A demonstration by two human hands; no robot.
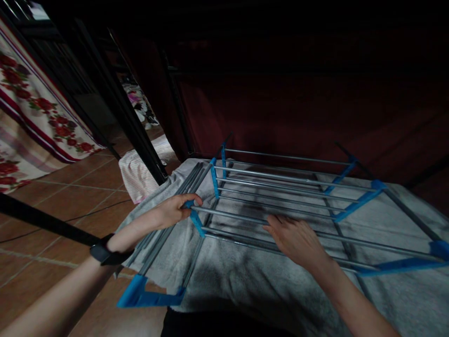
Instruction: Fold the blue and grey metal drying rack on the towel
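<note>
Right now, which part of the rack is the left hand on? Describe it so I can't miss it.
Start at the metal drying rack lying over the grey cloth. On its left side a folded wing of rods runs toward the camera. The left hand grips the blue plastic joint there, the only blue piece under fingers.
</note>
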